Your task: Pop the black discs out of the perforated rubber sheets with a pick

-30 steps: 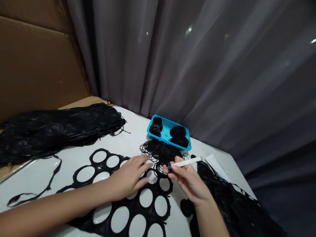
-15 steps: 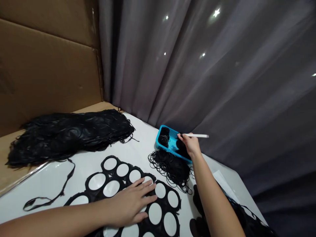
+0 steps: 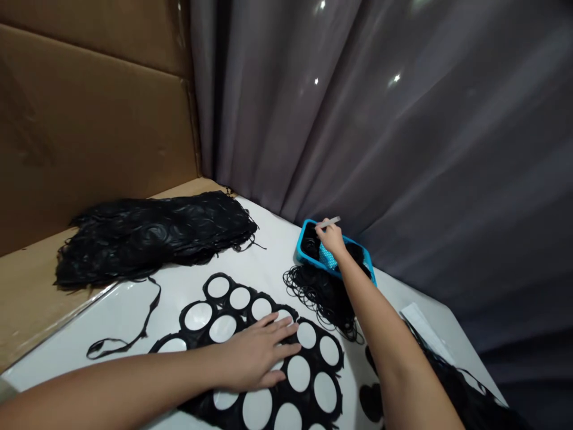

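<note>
My left hand [image 3: 264, 352] lies flat with spread fingers on a black rubber sheet [image 3: 316, 388] full of round holes, through which the white table shows. Over the left part of a blue plastic basket [image 3: 299, 254], my right hand [image 3: 332, 237] is closed round a thin whitish pen-like stick [image 3: 330, 223]. Black round pieces [image 3: 310, 242] sit in the basket's left end below that hand, and more black pieces [image 3: 357, 255] fill its right end. Whether the stick's lower tip touches them is hidden by the fingers.
A heap of thin black rings [image 3: 322, 292] lies against the basket's near side. A thick stack of black sheets [image 3: 156, 236] rests at the left by a cardboard wall [image 3: 98, 119]. Black scraps [image 3: 465, 382] and white paper [image 3: 427, 331] lie at right. A grey curtain [image 3: 394, 149] hangs behind.
My right hand with the stick has gone from the basket's right part to its left end. My left hand stays on the sheet. The whole view has shifted slightly.
</note>
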{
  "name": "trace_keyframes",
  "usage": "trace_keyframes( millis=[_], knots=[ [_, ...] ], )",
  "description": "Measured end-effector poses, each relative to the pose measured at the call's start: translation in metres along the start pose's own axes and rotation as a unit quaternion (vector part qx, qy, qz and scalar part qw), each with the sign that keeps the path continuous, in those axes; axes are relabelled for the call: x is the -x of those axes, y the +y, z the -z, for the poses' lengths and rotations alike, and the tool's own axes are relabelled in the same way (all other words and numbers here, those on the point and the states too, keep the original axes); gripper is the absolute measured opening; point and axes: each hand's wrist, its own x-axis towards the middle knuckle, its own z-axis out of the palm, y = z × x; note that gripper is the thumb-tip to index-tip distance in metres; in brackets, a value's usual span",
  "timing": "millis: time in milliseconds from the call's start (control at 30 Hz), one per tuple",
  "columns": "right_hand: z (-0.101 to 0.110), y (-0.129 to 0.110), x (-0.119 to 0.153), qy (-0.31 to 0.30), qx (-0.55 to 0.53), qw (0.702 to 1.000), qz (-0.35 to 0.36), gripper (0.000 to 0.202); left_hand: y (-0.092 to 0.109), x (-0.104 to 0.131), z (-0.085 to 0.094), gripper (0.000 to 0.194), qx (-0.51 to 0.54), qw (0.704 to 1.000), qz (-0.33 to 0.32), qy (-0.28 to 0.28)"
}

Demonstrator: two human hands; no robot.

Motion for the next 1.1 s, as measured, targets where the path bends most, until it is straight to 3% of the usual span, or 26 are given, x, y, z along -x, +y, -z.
trace_keyframes(
  millis=[100,167,333,467,567,767,900,1100],
  knots=[
    [0.021,-0.009,0.016,0.007,-0.002,1.0,0.012,0.01,-0.003,-0.003,-0.004,0.053,-0.011,1.0,-0.009,0.01],
    [0.039,-0.017,0.042,0.012,-0.012,1.0,0.017,0.015,-0.004,-0.005,-0.004,0.054,-0.018,1.0,-0.016,0.01],
    [0.076,-0.03,0.157,-0.032,-0.128,0.991,-0.013,0.024,-0.006,-0.01,0.0,0.057,-0.06,0.998,-0.026,-0.019],
    [0.08,-0.016,0.251,-0.084,-0.173,0.973,-0.124,0.024,0.003,-0.014,0.003,0.052,-0.083,0.996,-0.034,-0.013],
    [0.077,-0.001,0.29,-0.081,-0.152,0.973,-0.156,0.024,0.018,-0.023,0.004,0.053,-0.074,0.996,-0.048,-0.017],
    [0.072,0.011,0.301,-0.075,-0.135,0.978,-0.141,0.02,0.044,-0.041,-0.02,0.064,-0.082,0.993,-0.074,-0.041],
    [0.07,0.012,0.3,-0.082,-0.133,0.98,-0.126,0.02,0.047,-0.038,-0.037,0.064,-0.09,0.994,-0.064,-0.023],
    [0.07,0.011,0.297,-0.091,-0.11,0.984,-0.109,0.019,0.047,-0.035,-0.041,0.065,-0.083,0.995,-0.053,-0.028]
  ],
)
